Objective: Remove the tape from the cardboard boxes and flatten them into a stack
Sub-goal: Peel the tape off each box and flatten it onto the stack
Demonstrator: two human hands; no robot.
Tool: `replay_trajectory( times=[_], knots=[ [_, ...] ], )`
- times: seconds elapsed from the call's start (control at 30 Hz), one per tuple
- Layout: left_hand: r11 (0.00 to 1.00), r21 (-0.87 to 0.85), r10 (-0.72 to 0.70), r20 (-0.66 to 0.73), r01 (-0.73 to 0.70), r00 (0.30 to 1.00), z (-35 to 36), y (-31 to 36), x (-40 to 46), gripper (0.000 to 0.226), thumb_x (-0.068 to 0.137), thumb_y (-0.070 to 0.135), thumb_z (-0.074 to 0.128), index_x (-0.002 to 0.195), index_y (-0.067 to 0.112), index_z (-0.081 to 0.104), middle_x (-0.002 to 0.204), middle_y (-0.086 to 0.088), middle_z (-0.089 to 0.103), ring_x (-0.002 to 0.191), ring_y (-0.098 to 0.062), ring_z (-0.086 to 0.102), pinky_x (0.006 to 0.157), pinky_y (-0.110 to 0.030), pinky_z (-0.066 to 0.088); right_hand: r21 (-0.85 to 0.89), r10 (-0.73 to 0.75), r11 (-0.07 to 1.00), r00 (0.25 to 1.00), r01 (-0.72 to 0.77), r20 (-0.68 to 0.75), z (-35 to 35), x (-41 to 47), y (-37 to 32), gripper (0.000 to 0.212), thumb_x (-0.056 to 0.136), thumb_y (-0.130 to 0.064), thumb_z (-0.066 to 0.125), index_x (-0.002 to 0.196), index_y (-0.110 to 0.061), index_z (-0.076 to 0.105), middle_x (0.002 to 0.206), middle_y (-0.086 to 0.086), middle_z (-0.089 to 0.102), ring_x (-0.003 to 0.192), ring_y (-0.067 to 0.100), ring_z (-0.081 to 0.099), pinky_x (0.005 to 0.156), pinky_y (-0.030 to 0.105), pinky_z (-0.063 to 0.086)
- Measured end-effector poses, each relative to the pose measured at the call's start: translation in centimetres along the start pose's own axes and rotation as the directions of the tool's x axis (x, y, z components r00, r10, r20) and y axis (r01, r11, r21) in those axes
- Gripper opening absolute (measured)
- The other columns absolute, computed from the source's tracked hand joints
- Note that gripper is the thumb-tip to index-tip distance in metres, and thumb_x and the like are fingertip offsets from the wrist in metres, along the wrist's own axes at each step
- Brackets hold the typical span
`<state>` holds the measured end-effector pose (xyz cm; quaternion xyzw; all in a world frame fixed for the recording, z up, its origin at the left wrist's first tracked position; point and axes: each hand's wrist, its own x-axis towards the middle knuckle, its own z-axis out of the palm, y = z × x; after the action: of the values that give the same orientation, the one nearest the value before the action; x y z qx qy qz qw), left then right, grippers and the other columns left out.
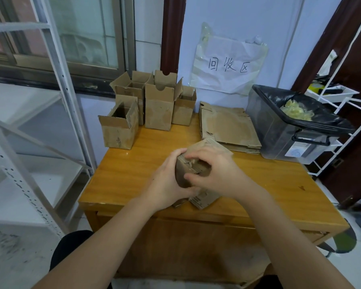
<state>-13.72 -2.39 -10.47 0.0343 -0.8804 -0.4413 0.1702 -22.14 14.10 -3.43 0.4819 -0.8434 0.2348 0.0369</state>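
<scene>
1. While the left hand (167,182) keeps its grip curled round a small worn box (193,170) above the tabletop (133,163), the right hand (213,170) picks at its end seam.
2. Flattened boxes (227,126) lie stacked just beyond; pulled tape (296,110) fills the bin (279,138).
3. Several open boxes (154,105) stand waiting, so the job looks partly done.

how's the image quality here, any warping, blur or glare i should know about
Head view: wide-angle warping bends the shelf frame and the door frame at the edges; the bottom right corner is smeared; lighting is soft and even, with only mild sheen on the table; the left hand, right hand and held box read slightly soft.
</scene>
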Motion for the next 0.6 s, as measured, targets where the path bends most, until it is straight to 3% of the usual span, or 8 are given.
replay_trajectory(
  times=[0.07, 0.13, 0.23, 0.33, 0.43, 0.6],
  knots=[
    [1.000, 0.028, 0.006, -0.031, -0.005, 0.999, 0.3, 0.1, -0.2, 0.110, 0.064, 0.055, 0.087, 0.152, 0.050, 0.022, 0.145, 0.017, 0.050, 0.124, -0.009, 0.055, 0.098, -0.040, 0.056, -0.113, 0.012, 0.994, 0.999, -0.017, -0.046, 1.2, -0.3, -0.1, 0.055, 0.078, -0.054, 0.074, 0.127, -0.032, 0.061, 0.124, -0.015, 0.060, 0.117, 0.008, 0.051, 0.102, 0.035, 0.048],
    [0.999, 0.046, 0.003, -0.054, 0.000, 0.999, 0.6, 0.1, -0.2, 0.110, 0.064, 0.051, 0.088, 0.153, 0.049, 0.022, 0.144, 0.017, 0.051, 0.122, -0.009, 0.057, 0.097, -0.039, 0.057, -0.182, -0.026, 0.983, 0.989, 0.000, -0.143, 2.2, -0.6, -0.1, 0.046, 0.080, -0.042, 0.079, 0.121, -0.028, 0.063, 0.118, -0.011, 0.064, 0.111, 0.013, 0.055, 0.093, 0.036, 0.052],
    [0.998, 0.064, -0.002, -0.072, 0.007, 0.997, 0.8, 0.2, -0.2, 0.109, 0.066, 0.052, 0.086, 0.154, 0.047, 0.021, 0.145, 0.015, 0.052, 0.120, -0.010, 0.058, 0.096, -0.038, 0.057, -0.294, -0.124, 0.954, 0.967, 0.054, -0.224, 2.8, -1.0, 0.1, 0.029, 0.087, -0.034, 0.073, 0.111, -0.020, 0.070, 0.107, -0.004, 0.072, 0.097, 0.018, 0.062, 0.074, 0.037, 0.057],
    [0.995, 0.099, 0.022, -0.091, -0.013, 0.996, 0.8, 0.3, -0.2, 0.106, 0.070, 0.054, 0.085, 0.155, 0.042, 0.024, 0.145, 0.012, 0.054, 0.119, -0.009, 0.058, 0.096, -0.034, 0.056, -0.363, -0.182, 0.927, 0.959, 0.094, -0.217, 2.8, -1.2, 0.5, 0.032, 0.095, -0.033, 0.061, 0.115, -0.011, 0.073, 0.101, 0.003, 0.076, 0.091, 0.022, 0.068, 0.064, 0.039, 0.060],
    [0.993, 0.112, 0.035, -0.101, -0.024, 0.994, 0.8, 0.4, -0.2, 0.105, 0.071, 0.056, 0.086, 0.155, 0.040, 0.025, 0.148, 0.011, 0.053, 0.126, -0.010, 0.057, 0.100, -0.040, 0.056, -0.395, -0.198, 0.912, 0.963, 0.112, -0.184, 2.6, -1.2, 0.3, 0.043, 0.101, -0.036, 0.043, 0.115, -0.010, 0.074, 0.109, 0.006, 0.077, 0.095, 0.022, 0.073, 0.068, 0.042, 0.062],
    [0.994, 0.107, 0.029, -0.100, -0.018, 0.995, 0.9, 0.4, -0.3, 0.108, 0.070, 0.060, 0.087, 0.156, 0.040, 0.024, 0.155, 0.012, 0.047, 0.136, -0.011, 0.051, 0.105, -0.044, 0.054, -0.305, -0.155, 0.948, 0.967, 0.089, -0.200, 2.2, -1.4, 0.2, 0.039, 0.104, -0.036, 0.045, 0.119, -0.013, 0.073, 0.118, 0.004, 0.074, 0.101, 0.018, 0.071, 0.074, 0.037, 0.062]
  ],
)
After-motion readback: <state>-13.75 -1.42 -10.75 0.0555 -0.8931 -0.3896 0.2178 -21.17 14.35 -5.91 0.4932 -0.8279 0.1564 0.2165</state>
